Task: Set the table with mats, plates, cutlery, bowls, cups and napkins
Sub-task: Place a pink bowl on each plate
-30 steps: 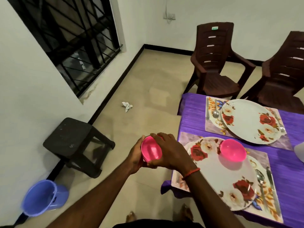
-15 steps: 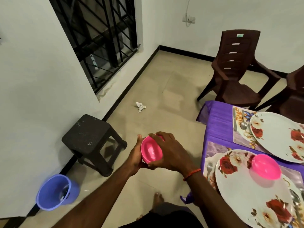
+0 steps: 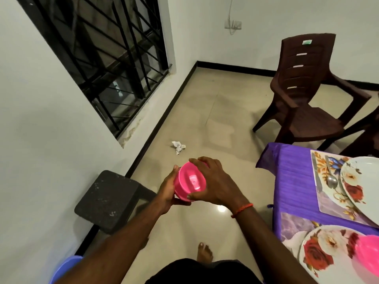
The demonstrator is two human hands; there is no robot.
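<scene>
Both my hands hold a pink bowl (image 3: pixel 189 182) over the floor, left of the table. My left hand (image 3: pixel 167 188) cups its outer side, and my right hand (image 3: pixel 215 182) wraps over its rim from the right; it may be more than one bowl nested. On the purple tablecloth (image 3: pixel 293 181), a floral plate (image 3: pixel 320 255) sits on the near mat (image 3: pixel 291 228) with another pink bowl (image 3: pixel 367 255) on it. The far mat (image 3: pixel 326 193) carries a spoon (image 3: pixel 331 178), a knife (image 3: pixel 316 177) and a second floral plate (image 3: pixel 361 181).
A dark stool (image 3: pixel 106 199) stands by the wall at my left, with a purple bucket (image 3: pixel 63 269) at the lower left edge. A brown plastic chair (image 3: pixel 303 93) is behind the table. Crumpled paper (image 3: pixel 178 146) lies on the tiled floor. My bare foot (image 3: pixel 204 253) shows below.
My view has swung left, so the table has slid to the right edge. Both hands keep hold of the pink bowl in front of me.
</scene>
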